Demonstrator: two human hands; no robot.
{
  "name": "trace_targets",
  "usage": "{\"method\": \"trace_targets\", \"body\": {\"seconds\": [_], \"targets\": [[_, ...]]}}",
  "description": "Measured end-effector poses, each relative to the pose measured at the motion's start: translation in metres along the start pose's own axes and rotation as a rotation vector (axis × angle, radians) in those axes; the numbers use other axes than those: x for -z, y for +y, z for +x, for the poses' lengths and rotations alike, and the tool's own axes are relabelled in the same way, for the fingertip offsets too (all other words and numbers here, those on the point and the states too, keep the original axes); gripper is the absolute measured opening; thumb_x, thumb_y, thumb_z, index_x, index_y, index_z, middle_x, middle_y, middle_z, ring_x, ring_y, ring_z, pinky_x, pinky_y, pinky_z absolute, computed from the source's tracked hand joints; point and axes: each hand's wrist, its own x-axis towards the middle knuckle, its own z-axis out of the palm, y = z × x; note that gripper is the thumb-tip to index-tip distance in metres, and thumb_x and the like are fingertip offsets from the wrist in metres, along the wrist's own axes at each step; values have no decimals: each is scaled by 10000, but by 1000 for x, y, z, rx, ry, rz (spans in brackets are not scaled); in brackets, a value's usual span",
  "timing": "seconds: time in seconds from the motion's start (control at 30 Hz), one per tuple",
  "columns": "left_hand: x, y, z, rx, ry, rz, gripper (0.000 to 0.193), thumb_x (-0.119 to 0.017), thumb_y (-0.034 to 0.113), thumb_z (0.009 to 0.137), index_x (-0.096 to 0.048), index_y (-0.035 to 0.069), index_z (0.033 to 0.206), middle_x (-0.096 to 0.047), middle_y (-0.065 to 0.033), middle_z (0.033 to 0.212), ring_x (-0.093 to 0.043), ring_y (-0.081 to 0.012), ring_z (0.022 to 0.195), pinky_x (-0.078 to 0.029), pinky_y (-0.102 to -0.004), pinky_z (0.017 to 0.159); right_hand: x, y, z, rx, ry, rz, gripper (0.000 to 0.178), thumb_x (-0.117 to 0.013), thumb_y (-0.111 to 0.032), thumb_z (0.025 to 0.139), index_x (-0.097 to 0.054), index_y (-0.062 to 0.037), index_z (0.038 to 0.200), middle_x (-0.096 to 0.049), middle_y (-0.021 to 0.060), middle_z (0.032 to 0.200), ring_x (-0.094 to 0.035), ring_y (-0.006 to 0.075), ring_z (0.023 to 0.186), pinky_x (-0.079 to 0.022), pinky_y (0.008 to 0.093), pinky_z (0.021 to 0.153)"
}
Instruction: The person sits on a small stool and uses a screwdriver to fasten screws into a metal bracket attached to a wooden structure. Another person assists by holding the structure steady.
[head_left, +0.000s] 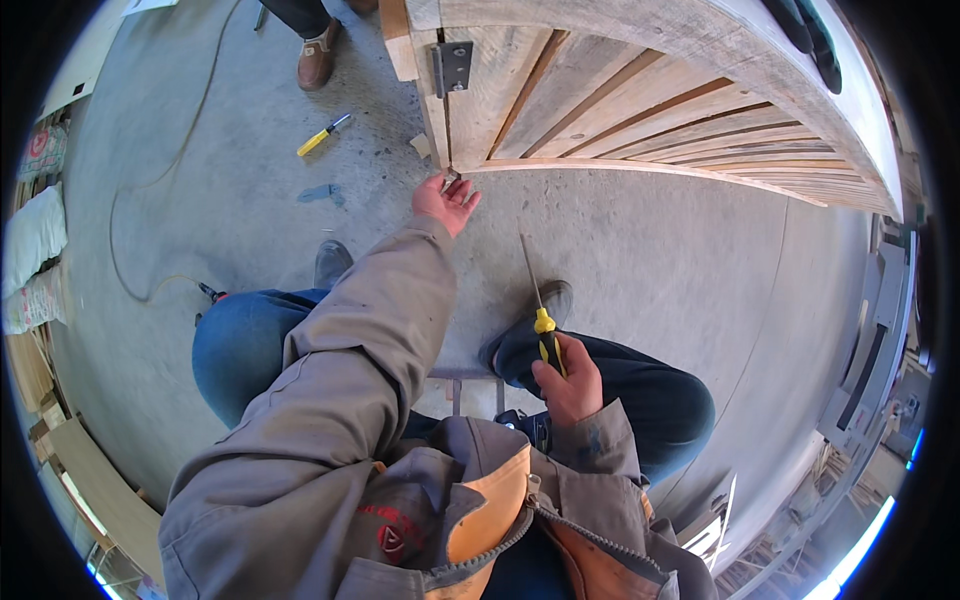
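Observation:
My right hand [570, 385] is wrapped round the yellow and black handle of a screwdriver [544, 322]; its long thin shaft points up and away over the floor. My left hand [447, 205] reaches out to the near lower corner of a slatted wooden panel [520, 95], palm turned upward. Its thumb and forefinger close on a small dark metal piece [453, 177] at the panel's edge, too small to make out, while the other fingers curl loosely. Higher on that same edge a dark metal hinge [455, 67] is fixed to the wood.
A second yellow-handled screwdriver [322, 136] lies on the concrete floor [640, 260], with a blue scrap [318, 192] nearby. A cable [178, 160] winds along the left. Another person's shoe [318, 58] stands at the far left. White sacks [35, 240] line the left side.

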Motion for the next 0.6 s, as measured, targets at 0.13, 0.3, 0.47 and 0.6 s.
{"method": "trace_targets", "body": {"seconds": [0.13, 0.3, 0.47, 0.6], "targets": [[19, 1, 22, -26, 50, -130, 194, -565, 130, 951, -538, 59, 1130, -530, -105, 1078, -615, -261, 947, -529, -481, 923, 1, 1, 0, 6, -20, 25, 472, -696, -92, 842, -552, 47, 1269, -683, 109, 1014, -633, 138, 914, -508, 286, 827], [29, 15, 35, -122, -13, 20, 107, -557, 68, 942, -571, 35, 1042, -614, -84, 963, -639, -209, 861, -557, -378, 854, 3, -3, -2, 21, -26, 15, 471, -705, -99, 844, -553, 36, 1269, -680, 109, 1008, -637, 146, 915, -507, 288, 830], [32, 22, 34, -166, 33, 97, 88, -559, 56, 929, -588, 41, 1011, -639, -68, 974, -636, -183, 883, -535, -347, 850, 7, -12, -6, 38, -30, -13, 471, -712, -103, 843, -552, 28, 1266, -683, 120, 1004, -648, 162, 919, -509, 295, 835], [27, 22, 18, -287, 51, 357, 130, -597, 38, 897, -585, 42, 1026, -633, -48, 970, -627, -161, 905, -507, -330, 870, 12, -22, -10, 57, -37, -8, 476, -714, -103, 843, -547, 24, 1271, -687, 133, 1008, -656, 170, 926, -512, 300, 834]]}}
